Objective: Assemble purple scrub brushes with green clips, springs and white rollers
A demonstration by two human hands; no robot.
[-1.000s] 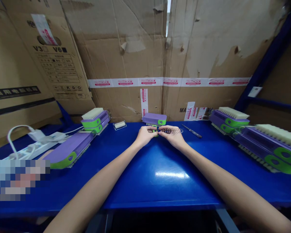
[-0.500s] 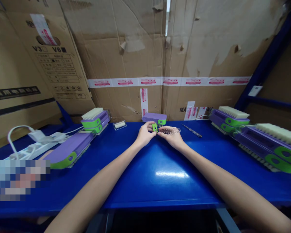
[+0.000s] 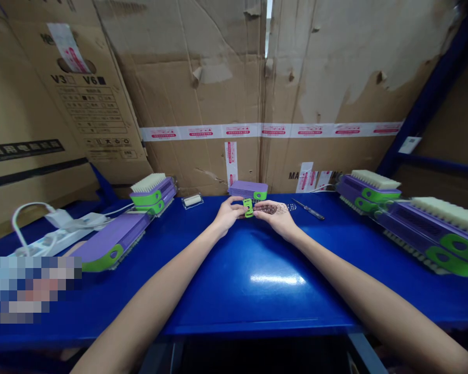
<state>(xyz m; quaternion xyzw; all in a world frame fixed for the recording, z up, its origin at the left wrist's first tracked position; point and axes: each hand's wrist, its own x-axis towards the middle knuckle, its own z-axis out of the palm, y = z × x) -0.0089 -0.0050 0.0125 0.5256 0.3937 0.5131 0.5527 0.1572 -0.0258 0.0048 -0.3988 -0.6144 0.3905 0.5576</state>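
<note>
A small bright green plastic piece with cut-outs point(image 3: 248, 208) is held up over the blue table. My left hand point(image 3: 226, 214) pinches it from the left between thumb and fingers. My right hand point(image 3: 278, 218) is closed at its right edge, fingertips against or very close to the piece. A shiny loose coil of thin wire point(image 3: 284, 208) runs along the right fingers and sticks out to the right; where it is gripped is hidden. Just behind the hands lies a purple and green brush point(image 3: 248, 188). Right of the right hand a thin pen-like tool point(image 3: 309, 209) lies on the table.
More purple brushes with pale bristles stand on the left point(image 3: 115, 239) and right point(image 3: 432, 228). A small clear packet point(image 3: 192, 200) lies behind left. A white power strip point(image 3: 62, 234) with cables sits far left. Cardboard point(image 3: 203, 93) walls the back of the blue table point(image 3: 234, 301).
The green piece has been turned so its broader, cut-out face shows, and it sits slightly lower. My left fingers have shifted to its left side. The coil reaches a little further right.
</note>
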